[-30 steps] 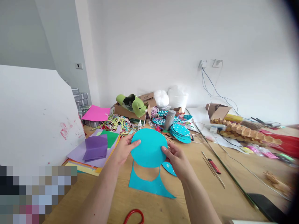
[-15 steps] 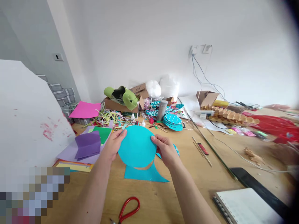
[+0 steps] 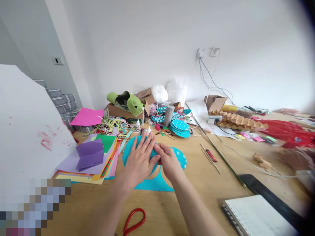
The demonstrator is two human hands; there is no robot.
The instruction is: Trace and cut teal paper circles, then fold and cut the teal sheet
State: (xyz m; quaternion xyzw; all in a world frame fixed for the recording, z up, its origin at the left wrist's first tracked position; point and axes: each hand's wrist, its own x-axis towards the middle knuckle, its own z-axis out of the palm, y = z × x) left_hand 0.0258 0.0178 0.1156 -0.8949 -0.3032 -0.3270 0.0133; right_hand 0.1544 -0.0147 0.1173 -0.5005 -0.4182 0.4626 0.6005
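Note:
A plain blue paper circle (image 3: 126, 150) is held in front of me above the table. My left hand (image 3: 140, 160) lies flat across its face with fingers stretched out, covering much of it. At the circle's right edge, my right hand (image 3: 169, 162) pinches it between thumb and fingers. Below the hands is a blue paper offcut (image 3: 157, 184) with a curved edge. A blue circle with a pale pattern (image 3: 180, 157) lies beside the right hand. Nearer to me is a red looped handle (image 3: 134, 221), its other end out of view.
Coloured paper sheets (image 3: 90, 164) are piled at the left. Patterned blue circles (image 3: 180, 128) are stacked behind, near a grey cylinder (image 3: 168, 116) and a small white bottle (image 3: 138, 124). At right lie thin sticks (image 3: 210, 159), a red cutter (image 3: 211, 155) and a notebook (image 3: 258, 214).
My left hand has let go of the circle's left edge and moved right, flat onto its face. The right hand keeps its grip on the right edge. The view has shifted slightly.

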